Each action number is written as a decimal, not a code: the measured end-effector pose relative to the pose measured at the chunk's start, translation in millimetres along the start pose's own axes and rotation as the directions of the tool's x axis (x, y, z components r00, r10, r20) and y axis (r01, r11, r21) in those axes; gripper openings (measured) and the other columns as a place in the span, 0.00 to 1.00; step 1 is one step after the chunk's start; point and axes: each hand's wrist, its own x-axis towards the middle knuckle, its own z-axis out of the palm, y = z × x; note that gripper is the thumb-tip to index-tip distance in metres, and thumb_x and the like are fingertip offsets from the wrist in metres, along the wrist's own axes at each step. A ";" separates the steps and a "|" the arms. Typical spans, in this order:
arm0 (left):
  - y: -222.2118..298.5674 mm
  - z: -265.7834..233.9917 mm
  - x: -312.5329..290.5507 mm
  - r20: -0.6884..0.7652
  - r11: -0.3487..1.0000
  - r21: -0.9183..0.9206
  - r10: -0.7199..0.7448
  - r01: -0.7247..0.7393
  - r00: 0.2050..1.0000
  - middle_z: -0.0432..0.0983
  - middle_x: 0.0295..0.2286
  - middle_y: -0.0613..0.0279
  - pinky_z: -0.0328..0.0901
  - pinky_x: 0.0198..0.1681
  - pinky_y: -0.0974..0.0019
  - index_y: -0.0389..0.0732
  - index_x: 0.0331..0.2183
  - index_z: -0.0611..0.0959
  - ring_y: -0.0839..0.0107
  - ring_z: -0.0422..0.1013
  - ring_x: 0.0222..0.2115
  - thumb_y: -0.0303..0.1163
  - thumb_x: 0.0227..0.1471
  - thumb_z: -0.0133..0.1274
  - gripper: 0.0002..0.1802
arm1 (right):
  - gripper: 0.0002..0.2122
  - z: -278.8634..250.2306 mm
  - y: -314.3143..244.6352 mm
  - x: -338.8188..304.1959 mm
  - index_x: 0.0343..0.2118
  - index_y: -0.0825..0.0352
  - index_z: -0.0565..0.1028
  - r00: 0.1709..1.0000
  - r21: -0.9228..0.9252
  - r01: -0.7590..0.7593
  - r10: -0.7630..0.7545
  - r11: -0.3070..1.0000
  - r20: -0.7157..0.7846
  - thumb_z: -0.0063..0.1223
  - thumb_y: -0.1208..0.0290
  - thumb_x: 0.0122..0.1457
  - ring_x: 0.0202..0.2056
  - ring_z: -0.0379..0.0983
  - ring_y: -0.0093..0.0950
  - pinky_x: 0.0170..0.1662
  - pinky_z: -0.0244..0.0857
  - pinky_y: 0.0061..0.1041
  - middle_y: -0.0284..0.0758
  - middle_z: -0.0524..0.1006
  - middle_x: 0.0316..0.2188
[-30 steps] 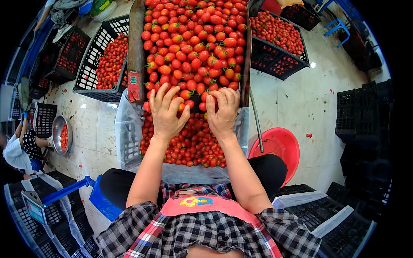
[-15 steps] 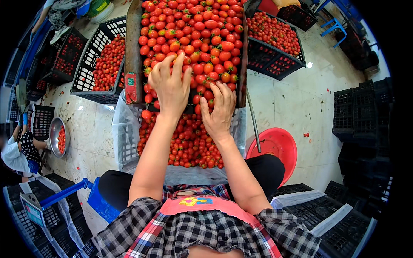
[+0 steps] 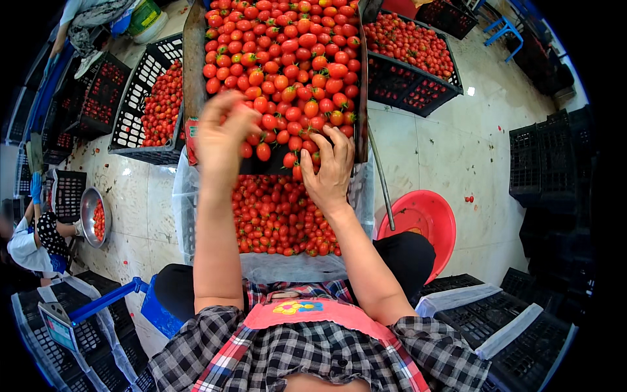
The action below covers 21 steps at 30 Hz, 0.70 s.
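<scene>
Cherry tomatoes (image 3: 287,59) cover a sloping tray (image 3: 196,65) with raised metal sides in front of me. My left hand (image 3: 222,137) is over the tray's lower left part, its fingers curled and smeared by motion. A bit of red shows by those fingers, but I cannot tell whether they hold a tomato. My right hand (image 3: 330,173) lies at the lower right edge of the tray, fingers apart, fingertips touching tomatoes there. Below the tray's lip, more cherry tomatoes (image 3: 281,215) fill a crate lined with translucent white plastic (image 3: 188,209).
Black crates of tomatoes stand left (image 3: 121,134) and right (image 3: 415,101) of the tray. A red basin (image 3: 437,228) and a thin metal rod (image 3: 381,176) are to my right. Stacked black crates (image 3: 539,163) line the right side. At far left, a person (image 3: 32,242) sits near a metal bowl (image 3: 88,215).
My left hand has moved left and back toward me, off the middle tomatoes. Tomatoes at the tray's lower left have gone, baring its dark bottom. My right hand stays near the lower right edge.
</scene>
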 end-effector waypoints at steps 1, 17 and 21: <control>23.5 -7.5 13.2 -0.106 0.891 -0.454 -0.043 -0.010 0.993 0.73 0.36 0.53 0.72 0.37 0.67 0.36 0.43 0.72 0.65 0.73 0.37 0.30 0.55 0.51 0.14 | 0.17 0.0 0.6 0.5 0.45 0.63 0.69 1.000 0.000 0.005 -0.005 1.000 -0.006 0.56 0.69 0.51 0.53 0.59 0.38 0.58 0.49 0.45 0.37 0.64 0.49; -55.2 13.6 -64.9 0.440 0.235 0.809 0.368 -0.540 0.819 0.66 0.51 0.64 0.42 0.60 0.41 0.50 0.45 0.77 0.60 0.54 0.59 0.40 0.46 0.58 0.22 | 0.15 -3.9 2.3 0.1 0.48 0.66 0.71 1.000 0.061 0.006 -0.006 0.998 -0.005 0.50 0.68 0.59 0.48 0.63 0.38 0.54 0.55 0.39 0.39 0.68 0.45; -44.9 -11.8 -63.0 0.351 0.335 0.759 0.511 -0.558 0.785 0.72 0.43 0.61 0.47 0.59 0.46 0.42 0.27 0.78 0.56 0.61 0.52 0.31 0.43 0.58 0.07 | 0.08 -6.8 0.2 1.5 0.38 0.64 0.74 0.999 0.116 0.010 -0.014 0.993 0.035 0.52 0.70 0.57 0.42 0.65 0.35 0.50 0.56 0.35 0.35 0.70 0.38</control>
